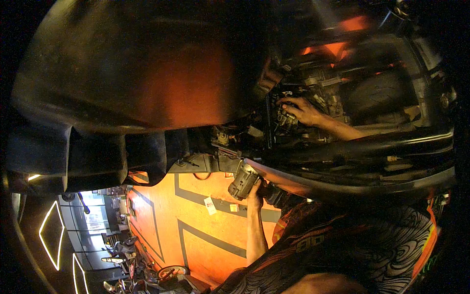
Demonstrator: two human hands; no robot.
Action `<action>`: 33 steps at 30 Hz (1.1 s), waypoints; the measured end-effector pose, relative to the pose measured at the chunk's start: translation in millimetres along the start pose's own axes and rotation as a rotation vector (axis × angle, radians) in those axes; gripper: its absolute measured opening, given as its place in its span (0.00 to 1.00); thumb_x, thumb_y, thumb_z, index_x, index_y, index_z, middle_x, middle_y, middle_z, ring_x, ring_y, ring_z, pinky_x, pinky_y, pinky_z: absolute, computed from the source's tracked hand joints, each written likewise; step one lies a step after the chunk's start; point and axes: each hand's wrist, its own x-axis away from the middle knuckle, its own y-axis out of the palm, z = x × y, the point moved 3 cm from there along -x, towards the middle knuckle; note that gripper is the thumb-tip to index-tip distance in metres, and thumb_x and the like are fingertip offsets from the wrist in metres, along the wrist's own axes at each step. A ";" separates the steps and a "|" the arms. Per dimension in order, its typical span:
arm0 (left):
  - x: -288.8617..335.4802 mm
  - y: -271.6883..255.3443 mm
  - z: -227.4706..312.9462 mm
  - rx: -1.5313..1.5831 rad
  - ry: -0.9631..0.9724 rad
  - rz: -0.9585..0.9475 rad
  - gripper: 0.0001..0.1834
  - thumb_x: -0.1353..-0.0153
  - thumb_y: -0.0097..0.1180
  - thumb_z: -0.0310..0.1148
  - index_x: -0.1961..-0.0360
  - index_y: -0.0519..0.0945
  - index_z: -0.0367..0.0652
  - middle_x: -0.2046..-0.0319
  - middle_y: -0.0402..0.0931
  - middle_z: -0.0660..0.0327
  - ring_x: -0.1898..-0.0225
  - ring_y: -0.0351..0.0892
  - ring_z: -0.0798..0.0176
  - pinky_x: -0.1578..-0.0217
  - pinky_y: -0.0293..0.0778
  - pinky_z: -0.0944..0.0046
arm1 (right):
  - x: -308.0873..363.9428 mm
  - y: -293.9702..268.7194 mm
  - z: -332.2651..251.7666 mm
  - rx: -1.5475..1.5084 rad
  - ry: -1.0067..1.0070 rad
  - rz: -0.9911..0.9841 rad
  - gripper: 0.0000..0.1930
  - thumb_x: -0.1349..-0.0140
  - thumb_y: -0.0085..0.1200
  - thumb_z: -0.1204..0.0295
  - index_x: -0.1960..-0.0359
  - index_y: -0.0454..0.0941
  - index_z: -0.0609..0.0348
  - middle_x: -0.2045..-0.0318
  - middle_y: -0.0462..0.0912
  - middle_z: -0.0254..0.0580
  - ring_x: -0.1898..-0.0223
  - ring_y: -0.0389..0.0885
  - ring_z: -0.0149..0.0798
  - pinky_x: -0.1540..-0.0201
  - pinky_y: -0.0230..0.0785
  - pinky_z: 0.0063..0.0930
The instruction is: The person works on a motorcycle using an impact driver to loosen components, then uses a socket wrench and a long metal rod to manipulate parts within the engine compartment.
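My left hand [254,195] grips a grey, roughly cylindrical metal part [242,181] with a ribbed body, held tilted beside the long curved edge of a dark vehicle body [313,179]. Its exact kind cannot be made out. Further up and to the right, my right hand [303,112] reaches into an opening among engine parts. Its bent fingers close over a small metal engine fitting [288,119], partly hidden by the hand and the shadow.
A large dark curved panel [147,63] with ribbed edges fills the upper left. Below lies an orange floor [210,230] with grey lines, a white paper [210,206] and a small yellowish item [234,208]. Parked motorcycles [132,262] stand at lower left, near lit light strips [52,235].
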 end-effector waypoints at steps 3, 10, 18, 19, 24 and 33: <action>-6.3 -8.0 -4.2 0.034 0.006 0.028 0.10 0.47 0.56 0.34 0.68 0.74 0.40 0.74 0.73 0.61 0.73 0.71 0.65 0.70 0.67 0.67 | -6.7 4.4 12.6 0.023 0.000 0.012 0.23 0.38 0.41 0.53 0.50 0.71 0.57 0.71 0.77 0.46 0.64 0.75 0.38 0.56 0.65 0.34; -4.0 -4.3 -10.4 0.226 -0.050 0.027 0.11 0.47 0.55 0.33 0.66 0.74 0.38 0.73 0.73 0.59 0.73 0.73 0.63 0.74 0.68 0.65 | -4.8 8.5 20.8 -0.007 -0.014 -0.007 0.23 0.37 0.40 0.53 0.51 0.71 0.58 0.64 0.78 0.48 0.59 0.75 0.41 0.53 0.64 0.37; -2.5 8.2 -2.9 0.240 0.012 -0.162 0.15 0.46 0.53 0.36 0.62 0.72 0.37 0.72 0.73 0.56 0.71 0.74 0.60 0.72 0.72 0.63 | -7.5 10.2 30.2 0.081 -0.123 0.087 0.22 0.37 0.40 0.55 0.52 0.71 0.58 0.54 0.74 0.51 0.50 0.71 0.46 0.47 0.61 0.38; -1.2 6.2 -2.2 0.242 -0.038 -0.218 0.12 0.45 0.51 0.35 0.61 0.73 0.43 0.68 0.72 0.62 0.67 0.73 0.62 0.66 0.71 0.60 | -6.7 10.7 26.6 0.035 -0.133 0.053 0.22 0.37 0.40 0.54 0.51 0.71 0.59 0.55 0.74 0.51 0.51 0.71 0.46 0.48 0.61 0.38; -4.6 5.9 -7.8 0.221 0.009 -0.168 0.14 0.43 0.51 0.37 0.62 0.73 0.38 0.72 0.73 0.58 0.70 0.73 0.63 0.71 0.70 0.64 | -9.3 10.1 33.7 0.000 -0.041 -0.013 0.24 0.38 0.41 0.54 0.49 0.67 0.61 0.49 0.68 0.54 0.45 0.64 0.49 0.43 0.55 0.39; -19.7 -10.8 -15.5 0.271 0.016 -0.191 0.16 0.46 0.52 0.35 0.59 0.71 0.37 0.71 0.73 0.57 0.73 0.73 0.61 0.72 0.71 0.62 | -5.9 8.3 23.7 -0.001 -0.026 0.040 0.25 0.39 0.43 0.56 0.47 0.63 0.62 0.47 0.67 0.54 0.44 0.63 0.49 0.43 0.55 0.38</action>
